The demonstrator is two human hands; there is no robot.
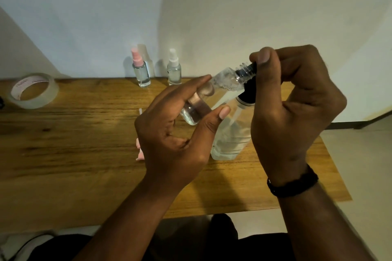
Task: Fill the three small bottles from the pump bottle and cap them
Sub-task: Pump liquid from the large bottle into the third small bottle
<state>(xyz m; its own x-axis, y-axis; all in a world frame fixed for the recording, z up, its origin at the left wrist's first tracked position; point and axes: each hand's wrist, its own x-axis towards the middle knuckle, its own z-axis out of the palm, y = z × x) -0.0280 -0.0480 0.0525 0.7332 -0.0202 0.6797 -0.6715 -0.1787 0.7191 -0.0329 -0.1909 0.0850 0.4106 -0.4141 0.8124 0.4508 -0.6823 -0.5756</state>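
Observation:
My left hand (178, 133) holds a small clear bottle (214, 95) between thumb and fingers, tilted with its open threaded neck up to the right. Foamy clear liquid shows inside it. The black pump nozzle sits in that neck, and my right hand (297, 108) curls over the black pump head (249, 91) of the large clear pump bottle (229, 137), which stands on the wooden table (84, 144). Two small filled bottles stand at the back: one with a pink spray cap (141, 70), one with a white spray cap (174, 69).
A roll of clear tape (34, 90) lies at the table's back left. A pink cap (140, 150) peeks out on the table behind my left hand. A clear cover (146, 57) stands behind the pink-capped bottle. The wall runs close behind the table.

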